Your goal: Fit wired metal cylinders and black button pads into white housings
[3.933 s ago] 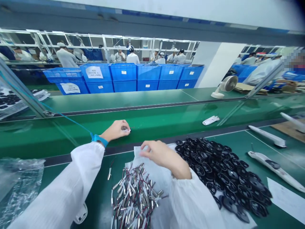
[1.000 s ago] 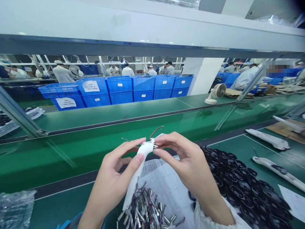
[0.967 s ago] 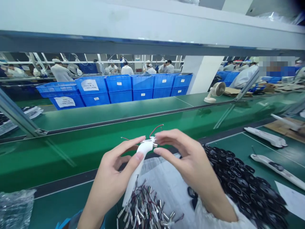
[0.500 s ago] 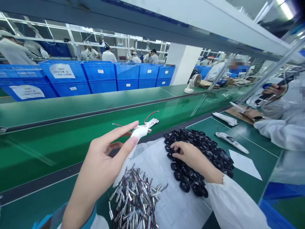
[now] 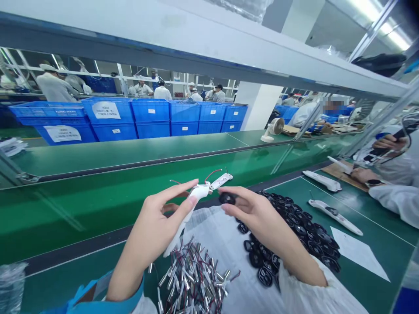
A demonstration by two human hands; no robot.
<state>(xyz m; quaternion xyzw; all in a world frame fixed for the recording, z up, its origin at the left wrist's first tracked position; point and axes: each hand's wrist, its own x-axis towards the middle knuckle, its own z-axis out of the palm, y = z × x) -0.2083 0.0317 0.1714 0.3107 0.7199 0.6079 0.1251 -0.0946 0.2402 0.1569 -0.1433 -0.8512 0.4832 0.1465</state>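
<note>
My left hand (image 5: 153,231) is closed around a white plastic housing (image 5: 200,191), thumb on the near side and fingers behind it. Thin red wires stick out of the housing, and a narrow white piece (image 5: 221,181) extends from its far end. My right hand (image 5: 253,209) pinches a round black plastic part (image 5: 227,198) close to that end, apart from the housing as far as I can see. A heap of similar black parts (image 5: 296,222) lies under and beyond my right forearm. Below my left hand lies a pile of small metal cylinders with wires (image 5: 191,279).
White sheeting (image 5: 235,253) lies under the piles. Two white housings (image 5: 335,217) and a paper sheet (image 5: 360,254) are to the right, near a co-worker's hand (image 5: 365,175). A green ledge (image 5: 147,150) with a small fan (image 5: 273,129) runs behind; a shelf (image 5: 196,43) hangs overhead.
My right hand has taken a black part from the heap and brought it left, near the housing. My left hand keeps its hold. The camera view has shifted.
</note>
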